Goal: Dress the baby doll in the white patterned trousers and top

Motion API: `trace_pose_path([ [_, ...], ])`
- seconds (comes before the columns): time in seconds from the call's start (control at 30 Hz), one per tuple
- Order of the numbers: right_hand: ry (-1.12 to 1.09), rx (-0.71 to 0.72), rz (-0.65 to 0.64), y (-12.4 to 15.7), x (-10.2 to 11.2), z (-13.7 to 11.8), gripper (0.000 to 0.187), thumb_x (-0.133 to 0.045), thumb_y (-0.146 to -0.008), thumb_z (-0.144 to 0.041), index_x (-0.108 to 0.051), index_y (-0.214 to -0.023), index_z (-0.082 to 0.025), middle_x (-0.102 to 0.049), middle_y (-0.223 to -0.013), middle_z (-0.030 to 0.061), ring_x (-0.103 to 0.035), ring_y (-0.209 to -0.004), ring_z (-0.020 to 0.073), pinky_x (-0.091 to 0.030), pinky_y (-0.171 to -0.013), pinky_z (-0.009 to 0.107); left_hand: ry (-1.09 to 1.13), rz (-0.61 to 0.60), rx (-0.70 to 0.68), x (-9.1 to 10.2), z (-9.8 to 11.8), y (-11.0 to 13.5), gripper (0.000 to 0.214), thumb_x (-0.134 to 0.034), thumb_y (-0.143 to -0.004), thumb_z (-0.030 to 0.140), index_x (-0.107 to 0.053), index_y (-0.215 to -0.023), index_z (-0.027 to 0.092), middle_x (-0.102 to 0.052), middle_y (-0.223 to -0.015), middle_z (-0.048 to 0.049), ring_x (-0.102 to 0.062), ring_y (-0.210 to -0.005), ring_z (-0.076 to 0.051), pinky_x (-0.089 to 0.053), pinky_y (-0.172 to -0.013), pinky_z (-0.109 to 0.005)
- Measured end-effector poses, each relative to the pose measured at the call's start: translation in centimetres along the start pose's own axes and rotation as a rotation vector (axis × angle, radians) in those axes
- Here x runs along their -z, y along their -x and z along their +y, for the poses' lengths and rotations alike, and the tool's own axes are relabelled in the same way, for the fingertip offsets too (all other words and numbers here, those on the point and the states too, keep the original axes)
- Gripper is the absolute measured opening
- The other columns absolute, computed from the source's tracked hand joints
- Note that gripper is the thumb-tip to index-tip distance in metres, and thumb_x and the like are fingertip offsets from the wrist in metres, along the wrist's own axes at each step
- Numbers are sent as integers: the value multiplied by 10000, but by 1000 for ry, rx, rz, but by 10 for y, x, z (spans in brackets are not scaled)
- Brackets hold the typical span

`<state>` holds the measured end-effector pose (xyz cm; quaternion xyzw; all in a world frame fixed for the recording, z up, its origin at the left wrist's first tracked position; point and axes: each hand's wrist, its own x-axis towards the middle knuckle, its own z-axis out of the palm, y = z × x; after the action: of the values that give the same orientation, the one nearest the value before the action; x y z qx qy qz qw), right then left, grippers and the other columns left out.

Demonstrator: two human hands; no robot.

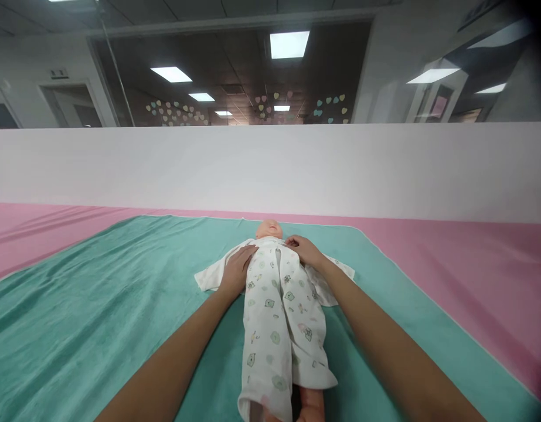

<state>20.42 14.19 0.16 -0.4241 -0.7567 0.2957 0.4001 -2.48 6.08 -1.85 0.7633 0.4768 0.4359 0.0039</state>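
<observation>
2-handed, smooth the printed clothing (265,310) evenly over the doll (269,229), with left hand (237,268) flat and loose, right hand (306,252) curled, grip impossible to tell.

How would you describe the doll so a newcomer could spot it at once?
Find the green blanket spread over the pink cloth. On it, with the left hand and right hand at its upper body, the doll lies head farthest away. White clothes with small green prints set it apart from the plain blanket and cloth.
</observation>
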Motion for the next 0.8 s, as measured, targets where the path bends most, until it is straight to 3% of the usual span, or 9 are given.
trace_pose_path([
  [0.1, 41, 30, 3, -15, -2, 0, 235, -610, -665, -413, -564, -695, -185, -554, -674, -26, -486, -652, 139, -379, -633, 265, -43, -21, -9, -1, 1, 2, 346, -339, -896, 236, -541, -1176, 223, -560, -1236, -48, -472, -1171, -180, -355, -1018, -365],
  [0.27, 103, 1, 214, -25, -18, 12, 168, -528, -716, -356, -496, -724, -192, -518, -761, 1, -464, -711, 157, -364, -712, 308, -225, -51, 53, -3, 5, 10, 427, -426, -844, 226, -457, -1270, 249, -510, -1288, -50, -426, -1203, -215, -339, -998, -386],
  [0.37, 109, 8, 255, -19, -21, 13, 175, -510, -734, -353, -522, -800, -191, -535, -876, 30, -493, -738, 160, -384, -733, 321, -299, -47, 63, -3, 6, 12, 433, -433, -834, 215, -454, -1266, 213, -509, -1280, -70, -418, -1199, -223, -316, -1003, -383],
  [0.47, 102, 74, 218, -9, -18, 2, 208, -480, -767, -335, -567, -909, -210, -557, -1003, 39, -524, -860, 162, -402, -776, 301, -354, -43, 88, -4, 4, 12, 402, -425, -830, 210, -490, -1225, 175, -503, -1280, -96, -415, -1198, -240, -304, -1003, -388],
  [0.57, 109, 121, 149, -6, -18, -17, 227, -460, -798, -333, -603, -950, -241, -605, -1002, 17, -538, -902, 155, -405, -784, 278, -366, -36, 90, -5, 3, 12, 398, -413, -838, 220, -492, -1226, 178, -498, -1283, -99, -409, -1203, -249, -304, -993, -398],
  [0.67, 152, 97, 105, -15, -22, -29, 191, -493, -784, -333, -639, -853, -231, -646, -884, 8, -556, -807, 162, -399, -735, 282, -351, -19, 69, -4, 3, 12, 429, -414, -841, 226, -456, -1266, 185, -486, -1290, -99, -401, -1205, -246, -302, -992, -399],
  [0.8, 222, 44, 71, -32, -21, -23, 201, -515, -764, -348, -629, -709, -192, -648, -763, 10, -556, -711, 157, -385, -648, 257, -321, -11, 31, -3, 3, 12, 457, -422, -844, 237, -430, -1300, 207, -485, -1277, -103, -398, -1202, -248, -297, -991, -410],
])
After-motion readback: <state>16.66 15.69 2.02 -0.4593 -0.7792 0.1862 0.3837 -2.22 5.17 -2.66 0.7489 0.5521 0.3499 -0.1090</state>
